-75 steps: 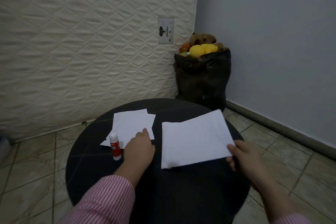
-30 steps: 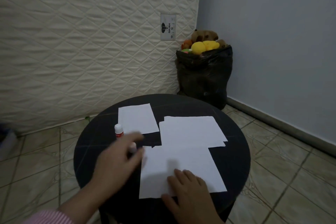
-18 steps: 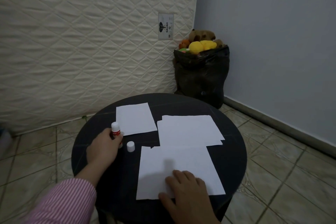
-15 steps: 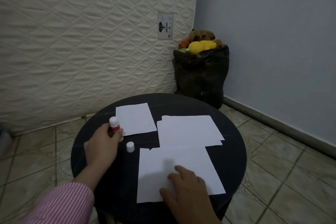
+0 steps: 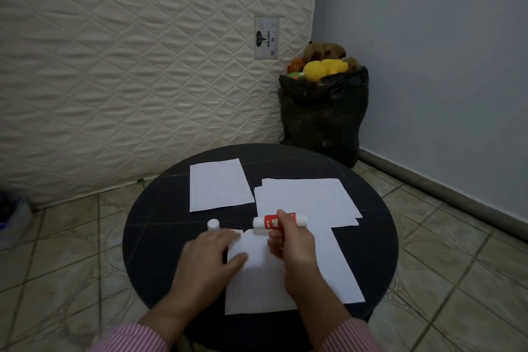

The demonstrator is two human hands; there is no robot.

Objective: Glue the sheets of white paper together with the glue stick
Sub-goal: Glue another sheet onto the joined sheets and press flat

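My right hand (image 5: 297,248) grips the uncapped glue stick (image 5: 278,221) sideways, so I should tip it onto the near sheet (image 5: 323,274) while my flat, open left hand (image 5: 208,257) pins the edge.

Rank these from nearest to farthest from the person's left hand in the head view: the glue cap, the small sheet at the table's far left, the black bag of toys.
From the left hand:
1. Glue cap, just beyond the fingertips.
2. Small sheet, farther back on the table.
3. Black bag, on the floor in the corner.
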